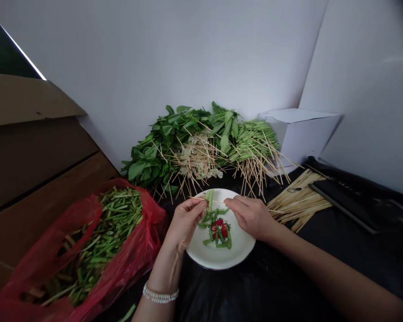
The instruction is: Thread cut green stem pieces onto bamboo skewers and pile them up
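Over a white bowl (196, 255) both of my hands are close together. My left hand (190, 219) pinches green stem pieces (211, 200), which sit on a thin wooden skewer (218, 201). My right hand (250, 217) is closed on the other part of that skewer, to the right of the stems. Several cut green stem pieces (229, 241) lie in the bowl, partly covering a red flower print (219, 226) on its bottom. My fingers hide parts of the skewer.
A red plastic bag (151, 223) full of cut stems (121, 214) stands at left. Behind the bowl are skewered leafy greens (147, 156), pale pieces (198, 156) and skewered stems (255, 138). Loose skewers (300, 201), a dark flat object (344, 203) and a white box (302, 129) are at right.
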### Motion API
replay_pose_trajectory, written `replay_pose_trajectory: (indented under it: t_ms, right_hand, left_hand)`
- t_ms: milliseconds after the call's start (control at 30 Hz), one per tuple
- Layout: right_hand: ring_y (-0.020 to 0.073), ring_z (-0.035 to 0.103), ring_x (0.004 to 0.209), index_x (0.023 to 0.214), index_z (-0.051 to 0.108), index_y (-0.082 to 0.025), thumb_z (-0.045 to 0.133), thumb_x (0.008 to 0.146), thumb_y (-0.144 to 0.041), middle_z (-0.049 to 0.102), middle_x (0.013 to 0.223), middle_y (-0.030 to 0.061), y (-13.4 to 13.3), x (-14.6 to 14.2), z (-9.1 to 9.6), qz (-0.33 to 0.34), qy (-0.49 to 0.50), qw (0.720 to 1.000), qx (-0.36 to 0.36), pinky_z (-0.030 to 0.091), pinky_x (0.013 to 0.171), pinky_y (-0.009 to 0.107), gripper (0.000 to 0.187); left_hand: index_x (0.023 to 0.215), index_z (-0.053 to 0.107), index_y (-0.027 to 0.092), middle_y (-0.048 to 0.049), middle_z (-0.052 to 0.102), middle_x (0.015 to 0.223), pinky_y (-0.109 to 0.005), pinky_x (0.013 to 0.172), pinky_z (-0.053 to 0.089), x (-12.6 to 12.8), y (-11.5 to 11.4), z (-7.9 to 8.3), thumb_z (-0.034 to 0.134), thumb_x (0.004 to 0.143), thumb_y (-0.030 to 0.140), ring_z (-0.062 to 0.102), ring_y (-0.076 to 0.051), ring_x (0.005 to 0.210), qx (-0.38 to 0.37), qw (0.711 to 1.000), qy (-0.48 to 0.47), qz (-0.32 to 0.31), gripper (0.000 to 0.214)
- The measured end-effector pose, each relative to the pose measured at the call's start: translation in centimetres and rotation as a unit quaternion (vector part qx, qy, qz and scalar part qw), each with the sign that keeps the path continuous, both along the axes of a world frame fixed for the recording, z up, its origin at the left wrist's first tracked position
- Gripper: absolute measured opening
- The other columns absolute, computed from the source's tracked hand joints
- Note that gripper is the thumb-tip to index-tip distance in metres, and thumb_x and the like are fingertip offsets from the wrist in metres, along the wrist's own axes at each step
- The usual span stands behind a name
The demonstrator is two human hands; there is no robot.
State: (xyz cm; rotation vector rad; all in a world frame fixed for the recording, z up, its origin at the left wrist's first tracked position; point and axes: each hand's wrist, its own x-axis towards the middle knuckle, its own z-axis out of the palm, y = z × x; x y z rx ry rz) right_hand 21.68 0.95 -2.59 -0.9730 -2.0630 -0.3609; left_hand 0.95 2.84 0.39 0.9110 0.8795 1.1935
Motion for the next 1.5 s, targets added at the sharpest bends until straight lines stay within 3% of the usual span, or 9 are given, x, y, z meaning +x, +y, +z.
replay_pose_trajectory:
  t_ms: [200,333,433,600,800,900,1100,1267,1500]
  right_hand:
    - [0.0118,0.06,0.069,0.1,0.067,-0.016,0.041,0.094,-0.015,0.067,0.078,0.0042,0.1,0.3,0.7,-0.029,0.022,0.999,0.03,0.044,0.065,0.022,0.027]
    - [0.0127,0.06,0.071,0.1,0.068,-0.014,0.042,0.094,-0.015,0.066,0.078,0.0051,0.4,0.7,0.9,-0.04,0.042,0.998,0.025,0.045,0.067,0.023,0.027]
    - [0.0128,0.059,0.068,0.101,0.068,-0.013,0.041,0.093,-0.012,0.065,0.076,0.0043,0.4,0.7,0.9,-0.042,0.028,0.998,0.036,0.045,0.066,0.024,0.028]
    - [0.0124,0.058,0.065,0.1,0.068,-0.014,0.041,0.091,-0.011,0.065,0.074,0.0036,0.2,0.5,0.9,-0.043,0.013,0.998,0.041,0.044,0.065,0.023,0.028]
    - [0.0128,0.059,0.067,0.101,0.068,-0.014,0.041,0.091,-0.011,0.065,0.076,0.0037,0.3,0.5,0.8,-0.038,0.015,0.998,0.042,0.044,0.065,0.024,0.028]
    - [0.0132,0.059,0.067,0.101,0.068,-0.013,0.042,0.092,-0.012,0.065,0.076,0.004,0.3,0.6,0.7,-0.033,0.022,0.998,0.038,0.044,0.064,0.024,0.027]
    - [0.0133,0.061,0.072,0.101,0.067,-0.015,0.043,0.095,-0.016,0.067,0.081,0.0049,0.5,0.8,0.5,-0.03,0.057,0.998,0.026,0.046,0.068,0.024,0.025]
    - [0.0139,0.061,0.071,0.102,0.067,-0.014,0.045,0.094,-0.015,0.066,0.08,0.0048,0.4,0.8,0.5,-0.024,0.054,0.998,0.029,0.046,0.067,0.025,0.024]
    - [0.013,0.06,0.067,0.105,0.067,-0.014,0.045,0.092,-0.012,0.066,0.079,0.0039,0.3,0.6,0.2,-0.022,0.021,0.999,0.033,0.045,0.064,0.024,0.026]
  left_hand:
    - [0.084,0.075,0.018,-0.0042,0.073,0.08,-0.026,0.066,0.049,0.0,0.1,-0.5,0.082,0.065,0.025,0.064,-0.015,0.069,0.124,0.973,0.193,-0.013,0.022]
    - [0.082,0.077,0.022,-0.0051,0.072,0.08,-0.031,0.069,0.047,-0.1,-0.1,-1.2,0.071,0.072,0.016,0.063,-0.021,0.073,0.258,0.859,0.437,-0.068,0.014]
    - [0.088,0.078,0.028,-0.0045,0.072,0.087,-0.034,0.078,0.045,0.1,-0.6,-1.6,0.062,0.074,0.007,0.062,-0.024,0.085,0.336,0.776,0.511,-0.156,0.03]
    - [0.089,0.079,0.028,-0.007,0.069,0.087,-0.036,0.078,0.042,0.4,-1.2,-2.1,0.057,0.071,0.001,0.058,-0.028,0.088,0.357,0.708,0.585,-0.171,0.04]
    - [0.076,0.073,0.023,-0.0055,0.066,0.083,-0.035,0.079,0.043,0.6,-1.4,-1.7,0.06,0.068,0.003,0.058,-0.026,0.088,0.348,0.677,0.628,-0.162,0.025]
    - [0.078,0.071,0.022,-0.0044,0.068,0.083,-0.033,0.075,0.044,0.7,-1.4,-1.3,0.062,0.072,0.009,0.06,-0.024,0.085,0.317,0.701,0.619,-0.155,0.016]
    - [0.092,0.074,0.02,-0.0051,0.075,0.088,-0.032,0.076,0.049,-0.2,0.0,-1.1,0.065,0.077,0.02,0.067,-0.021,0.078,0.241,0.855,0.459,-0.022,0.017]
    - [0.095,0.074,0.017,-0.0068,0.076,0.089,-0.028,0.071,0.051,-1.4,0.9,-0.6,0.074,0.074,0.031,0.067,-0.018,0.074,0.141,0.96,0.229,0.075,0.025]
    - [0.089,0.076,0.017,-0.0043,0.077,0.083,-0.022,0.07,0.052,-1.3,0.9,-0.1,0.086,0.061,0.028,0.068,-0.012,0.071,0.06,0.993,0.027,0.094,0.032]
